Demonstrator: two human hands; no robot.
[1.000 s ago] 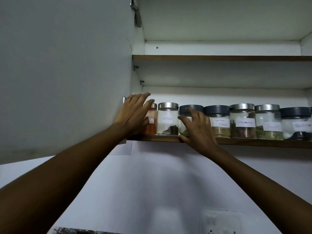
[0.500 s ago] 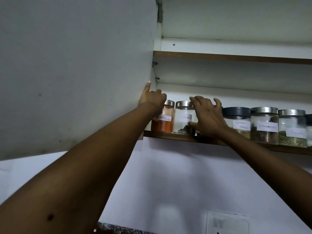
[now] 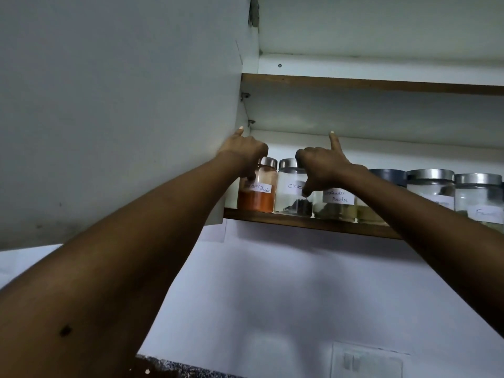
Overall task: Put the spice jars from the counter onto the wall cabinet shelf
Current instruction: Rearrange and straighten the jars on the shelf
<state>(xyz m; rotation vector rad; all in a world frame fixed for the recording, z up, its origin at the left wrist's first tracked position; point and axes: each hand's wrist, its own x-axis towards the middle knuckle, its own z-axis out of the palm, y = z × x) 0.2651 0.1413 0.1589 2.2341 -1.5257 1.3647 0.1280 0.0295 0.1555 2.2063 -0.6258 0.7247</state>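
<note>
While both your arms reach up into the wall cabinet, the flat, matte white cabinet door (image 3: 122, 105) stands open at the far left. Your left hand (image 3: 241, 155) is at its edge. The little finger points straight up along the door, the other fingers are curled in over the top of the chilli powder jar (image 3: 256, 199), and the thumb presses on its front by the paper label. That jar is round clear glass with a brushed steel lid and orange-red powder in its lower part. It sits at the left end of the brown wooden shelf (image 3: 300, 222).

Touching it on the right is the cloves jar (image 3: 289, 197), the same glass and steel, with a dark heap at the bottom. Your right hand (image 3: 324, 166) is curled over the top of the coriander powder jar (image 3: 335, 208), hiding its lid. The thumb runs down the seam between this jar and the cloves jar, and the little finger sticks straight up. Pale tan powder shows below the handwritten label.

Further right in the same row stand a dark-lidded jar (image 3: 388, 175), partly behind your forearm, then a steel-lidded jar (image 3: 431, 186) and an end jar (image 3: 478, 197). Below, the wall (image 3: 272, 282) is smooth and white, with a square switch plate (image 3: 365, 361) low on the right.
</note>
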